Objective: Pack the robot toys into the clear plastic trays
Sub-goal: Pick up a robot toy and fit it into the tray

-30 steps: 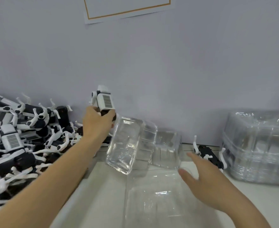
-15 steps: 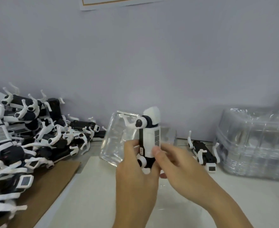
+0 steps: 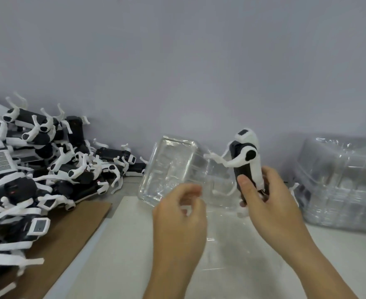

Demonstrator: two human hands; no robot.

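A black and white robot toy [image 3: 247, 160] stands upright in my right hand [image 3: 268, 199], whose thumb and fingers wrap round its lower body. One white arm of the toy sticks out to the left. My left hand [image 3: 181, 209] hangs beside it with loosely curled fingers and holds nothing. Behind my left hand a clear plastic tray [image 3: 169, 169] leans tilted against the wall. Another clear tray [image 3: 225, 244] lies flat on the white table under my hands, hard to make out.
A big pile of robot toys [image 3: 35, 169] fills the left side, partly on a brown cardboard sheet [image 3: 70, 231]. A bagged stack of clear trays [image 3: 343, 184] stands at the right. The grey wall [image 3: 177, 72] closes the back.
The toy has passed from my left hand to my right hand and moved right. My left hand has let go of it and drawn back. The camera has tilted down slightly.
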